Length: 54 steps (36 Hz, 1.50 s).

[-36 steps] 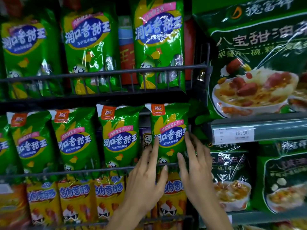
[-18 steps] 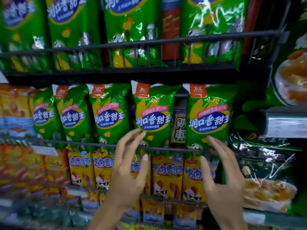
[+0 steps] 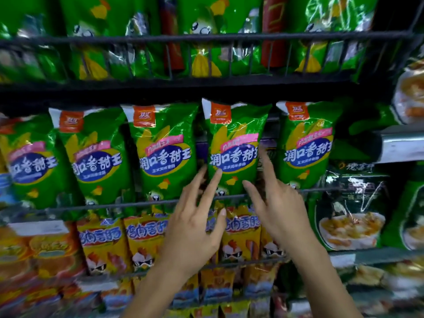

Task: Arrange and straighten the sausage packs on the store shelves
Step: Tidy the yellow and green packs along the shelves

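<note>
While straight, spread fingers of the left hand (image 3: 195,228) and right hand (image 3: 278,210) flank it, gripping nothing, the green sausage pack (image 3: 235,145) stands at twelve o'clock.

Five green sausage packs (image 3: 234,145) stand in the middle row, from nine o'clock across to two o'clock. The top shelf, at twelve o'clock, shows at least four more green packs (image 3: 202,42) and two red packs (image 3: 274,31). Below, toward six o'clock, about four yellow packs (image 3: 103,244) show. Two hands: left hand (image 3: 195,230), right hand (image 3: 280,207).
</note>
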{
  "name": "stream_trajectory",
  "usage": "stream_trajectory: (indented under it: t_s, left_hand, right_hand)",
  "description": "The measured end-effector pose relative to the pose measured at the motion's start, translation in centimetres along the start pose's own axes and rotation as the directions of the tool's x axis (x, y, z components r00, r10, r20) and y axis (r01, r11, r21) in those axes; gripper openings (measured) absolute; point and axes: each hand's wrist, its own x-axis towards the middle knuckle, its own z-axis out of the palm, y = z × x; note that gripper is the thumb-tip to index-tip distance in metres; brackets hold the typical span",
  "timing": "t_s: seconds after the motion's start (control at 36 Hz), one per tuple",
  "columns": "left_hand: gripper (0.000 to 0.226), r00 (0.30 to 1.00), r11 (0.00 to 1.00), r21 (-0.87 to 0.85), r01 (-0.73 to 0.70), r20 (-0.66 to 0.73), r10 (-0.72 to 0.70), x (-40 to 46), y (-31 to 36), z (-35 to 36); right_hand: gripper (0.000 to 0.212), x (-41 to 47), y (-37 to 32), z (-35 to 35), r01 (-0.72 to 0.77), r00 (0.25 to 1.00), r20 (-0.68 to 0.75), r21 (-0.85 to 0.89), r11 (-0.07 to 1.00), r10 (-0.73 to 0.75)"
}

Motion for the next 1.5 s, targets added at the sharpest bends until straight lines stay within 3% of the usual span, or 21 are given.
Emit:
stream_trajectory:
  t_s: [0.11,0.25,0.33,0.5,0.61,0.72,0.92,1.11,1.19,1.28,1.39,1.5]
  left_hand:
    - [0.072,1.0,0.996,-0.089,-0.01,0.004,0.01,0.2,-0.3,-0.1]
    - [0.072,0.999,0.982,-0.187,-0.034,-0.003,0.034,0.8,-0.2,-0.1]
    - [0.071,0.999,0.976,-0.215,-0.036,-0.008,0.035,0.7,-0.2,0.1]
    - [0.073,0.998,0.998,-0.032,-0.054,0.017,0.055,0.6,-0.6,0.6]
    - [0.072,0.997,0.995,-0.072,-0.064,-0.037,0.061,0.8,-0.1,0.6]
    - [0.076,0.98,0.984,0.001,-0.176,-0.091,0.176,1.9,0.6,0.3]
    - [0.077,0.969,0.963,0.111,-0.247,0.0,0.249,4.0,0.6,0.5]
    - [0.081,0.974,0.972,0.059,-0.227,0.027,0.225,3.3,1.4,0.6]
    - [0.076,0.983,0.984,-0.014,-0.18,-0.034,0.179,2.2,1.3,0.5]
    - [0.075,0.998,0.998,-0.014,-0.059,0.029,0.059,1.4,1.2,0.2]
    - [0.075,0.989,0.993,0.115,-0.036,0.147,0.019,1.5,1.5,0.1]
    - [0.07,0.987,0.998,0.057,0.011,0.162,-0.02,1.8,2.3,-0.3]
  right_hand:
    - [0.072,0.0,-0.1,1.0,0.012,0.999,-0.048,-0.007,1.0,-0.012]
    - [0.065,-0.2,-0.5,1.5,-0.007,0.994,-0.11,0.161,0.987,0.025]
    - [0.064,-0.3,-0.8,1.4,-0.018,0.994,-0.102,0.158,0.987,0.034]
    - [0.067,-0.7,0.1,1.4,0.017,0.997,-0.073,0.068,0.998,-0.012]
    - [0.069,-0.7,-0.4,0.8,0.0,0.996,-0.093,0.177,0.984,0.017]
    - [0.068,0.1,-1.1,0.3,0.184,0.964,-0.219,0.129,0.974,-0.153]
    - [0.065,1.9,-0.5,1.1,0.226,0.97,-0.114,0.1,0.969,-0.215]
    - [0.068,1.0,-0.5,-0.1,0.223,0.973,-0.114,0.227,0.948,-0.201]
    - [0.066,-0.5,0.6,-0.7,0.13,0.978,-0.194,0.314,0.94,-0.071]
    - [0.068,-1.7,1.7,-0.9,0.01,0.985,-0.167,0.274,0.962,0.037]
    - [0.068,-1.9,1.7,-0.4,0.062,0.995,-0.076,0.009,0.998,-0.061]
    - [0.062,-1.6,1.4,0.0,0.043,0.995,-0.087,0.064,0.997,-0.037]
